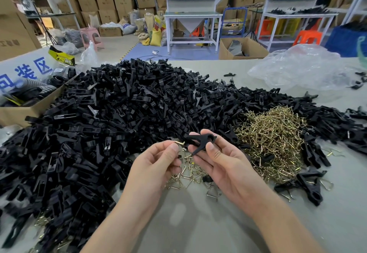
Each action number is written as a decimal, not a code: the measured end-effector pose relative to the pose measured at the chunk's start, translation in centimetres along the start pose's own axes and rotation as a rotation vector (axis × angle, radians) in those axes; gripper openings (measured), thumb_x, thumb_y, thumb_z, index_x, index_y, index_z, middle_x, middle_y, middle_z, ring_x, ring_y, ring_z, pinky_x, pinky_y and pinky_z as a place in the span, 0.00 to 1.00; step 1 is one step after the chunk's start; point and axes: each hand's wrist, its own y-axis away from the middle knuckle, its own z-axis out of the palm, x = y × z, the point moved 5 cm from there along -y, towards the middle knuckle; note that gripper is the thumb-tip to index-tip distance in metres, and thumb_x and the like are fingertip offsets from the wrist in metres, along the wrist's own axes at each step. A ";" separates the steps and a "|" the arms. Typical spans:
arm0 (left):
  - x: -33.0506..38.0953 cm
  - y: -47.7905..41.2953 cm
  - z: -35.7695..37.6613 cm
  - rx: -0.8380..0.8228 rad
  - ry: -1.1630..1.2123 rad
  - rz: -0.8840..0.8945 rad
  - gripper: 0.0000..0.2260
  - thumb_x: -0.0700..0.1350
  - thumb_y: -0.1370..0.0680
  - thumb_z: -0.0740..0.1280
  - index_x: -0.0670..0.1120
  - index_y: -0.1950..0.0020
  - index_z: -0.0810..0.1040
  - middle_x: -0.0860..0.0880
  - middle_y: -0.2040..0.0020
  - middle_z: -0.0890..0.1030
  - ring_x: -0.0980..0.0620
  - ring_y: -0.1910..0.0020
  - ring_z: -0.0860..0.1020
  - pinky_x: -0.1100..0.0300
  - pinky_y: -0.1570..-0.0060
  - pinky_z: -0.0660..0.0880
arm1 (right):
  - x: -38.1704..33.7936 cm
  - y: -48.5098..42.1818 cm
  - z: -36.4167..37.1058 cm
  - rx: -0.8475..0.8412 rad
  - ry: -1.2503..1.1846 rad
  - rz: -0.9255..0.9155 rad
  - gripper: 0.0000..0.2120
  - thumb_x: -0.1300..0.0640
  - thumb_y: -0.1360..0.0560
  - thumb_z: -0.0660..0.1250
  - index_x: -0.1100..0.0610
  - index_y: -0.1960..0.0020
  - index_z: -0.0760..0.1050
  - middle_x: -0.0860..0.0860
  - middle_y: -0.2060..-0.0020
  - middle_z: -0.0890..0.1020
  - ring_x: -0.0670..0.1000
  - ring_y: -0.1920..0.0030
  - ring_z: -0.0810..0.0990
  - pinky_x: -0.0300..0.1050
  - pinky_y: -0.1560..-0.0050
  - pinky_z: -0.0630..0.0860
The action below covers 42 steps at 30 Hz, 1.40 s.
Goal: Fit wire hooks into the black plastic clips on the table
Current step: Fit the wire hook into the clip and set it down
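Warehouse surface [198,225] is lying heaped with parts while a person is bringing a hook to a clip.

The left hand [156,165] is pinching a brass-coloured hook [178,143] between thumb and forefinger in a narrow grip. The right hand [220,163] is holding a black clip [200,141], thumb on top and fingers beneath, just above the surface's near middle. The hook's tip is sitting just beside the clip's forked end; I cannot tell if they are touching. To seat the hook well, the right grip should be steadying the clip while the left is lining up the wire's bent end with the slot and pushing straight, not twisting. The clip is looking matte and forked, with a notched head. Loose clips [119,113] are piling up left and behind, and hooks [272,139] are lying to the right.
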 end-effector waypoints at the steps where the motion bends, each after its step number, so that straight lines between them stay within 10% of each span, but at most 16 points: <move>1: -0.1 0.0 0.1 -0.014 0.037 -0.025 0.09 0.46 0.30 0.71 0.42 0.54 0.82 0.48 0.64 0.81 0.55 0.66 0.78 0.64 0.64 0.78 | 0.1 0.0 0.0 -0.001 0.019 -0.003 0.18 0.63 0.25 0.64 0.61 0.36 0.74 0.57 0.39 0.83 0.55 0.44 0.85 0.43 0.50 0.82; 17: -0.8 0.7 1.7 -0.175 0.145 -0.207 0.07 0.45 0.32 0.72 0.42 0.58 0.83 0.47 0.65 0.80 0.55 0.69 0.76 0.64 0.66 0.76 | 1.4 -0.1 -0.2 -0.069 -0.037 0.125 0.18 0.61 0.21 0.63 0.62 0.32 0.74 0.62 0.36 0.80 0.56 0.38 0.81 0.51 0.31 0.74; 30: -1.2 0.4 1.0 -0.188 0.028 -0.196 0.07 0.47 0.31 0.73 0.45 0.67 0.83 0.47 0.69 0.77 0.55 0.71 0.73 0.64 0.67 0.75 | 1.2 0.1 0.0 -0.051 0.110 0.113 0.17 0.60 0.24 0.64 0.62 0.36 0.75 0.64 0.39 0.81 0.56 0.44 0.83 0.49 0.38 0.79; 42: -1.6 0.6 1.9 -0.201 0.030 -0.024 0.18 0.46 0.29 0.72 0.42 0.43 0.75 0.43 0.57 0.85 0.49 0.62 0.82 0.60 0.61 0.80 | 0.6 -0.3 -0.4 -0.060 0.212 -0.041 0.17 0.60 0.24 0.64 0.60 0.36 0.74 0.61 0.43 0.84 0.54 0.48 0.85 0.43 0.48 0.81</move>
